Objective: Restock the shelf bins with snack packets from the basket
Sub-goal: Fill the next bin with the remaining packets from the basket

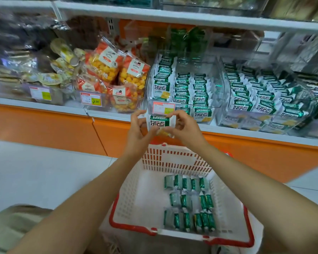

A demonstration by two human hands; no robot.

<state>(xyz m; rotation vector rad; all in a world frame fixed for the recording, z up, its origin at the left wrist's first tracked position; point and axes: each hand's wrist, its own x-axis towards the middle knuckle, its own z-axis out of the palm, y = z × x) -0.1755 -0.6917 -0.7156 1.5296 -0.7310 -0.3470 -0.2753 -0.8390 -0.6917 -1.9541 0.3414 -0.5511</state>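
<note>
The left grip (138,129) and right grip (185,129) pinch one packet (159,123) between them, just below the front of the bin (221,85). The bin looks nearly full. Many packets (187,198) lie in the basket (128,226), so much restocking remains.

A white snack packet (159,125) banded in green, with a yellow patch, shows between the fingers (134,116). Below them is a white slotted basket (173,158) with red handles, holding green-and-white loose packets (187,200). Left of the fingers are orange-and-yellow bags (117,74), a red, white and yellow price tag (90,98) and the orange shelf base (44,125).
</note>
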